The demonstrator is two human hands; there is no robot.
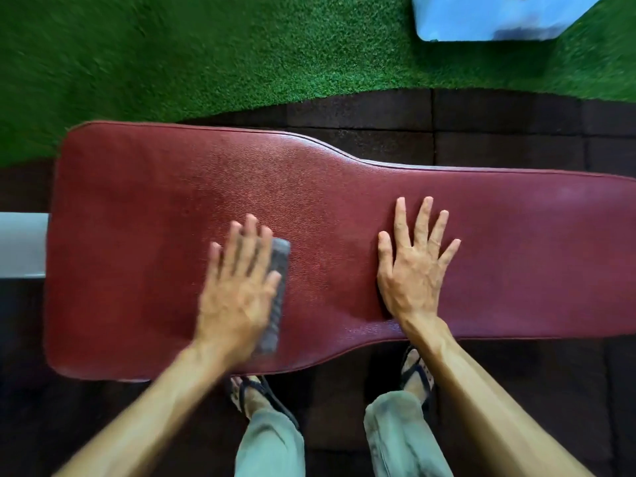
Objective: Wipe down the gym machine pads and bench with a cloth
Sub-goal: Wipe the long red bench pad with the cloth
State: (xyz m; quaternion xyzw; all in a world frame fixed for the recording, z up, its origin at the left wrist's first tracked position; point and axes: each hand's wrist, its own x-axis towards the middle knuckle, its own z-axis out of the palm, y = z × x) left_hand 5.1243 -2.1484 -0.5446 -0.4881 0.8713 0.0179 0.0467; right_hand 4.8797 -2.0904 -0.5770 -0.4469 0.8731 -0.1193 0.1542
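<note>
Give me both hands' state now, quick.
Left hand: open, fingers straight, pressing the grey cloth onto the bench pad.
Right hand: open, flat on the pad.

The long dark-red padded bench top [172, 201] looks like grained vinyl or leatherette, finely pebbled with a soft sheen and a piped edge. The small folded grey cloth [279, 270] appears matt and woven. Dark brown rubber floor tiles [378, 115] look rough and speckled, while the green artificial turf [206, 53] is bristly.

Cloth [277, 290] under left hand [237, 287] on bench [155, 201], right hand [413, 270] alongside.
</note>
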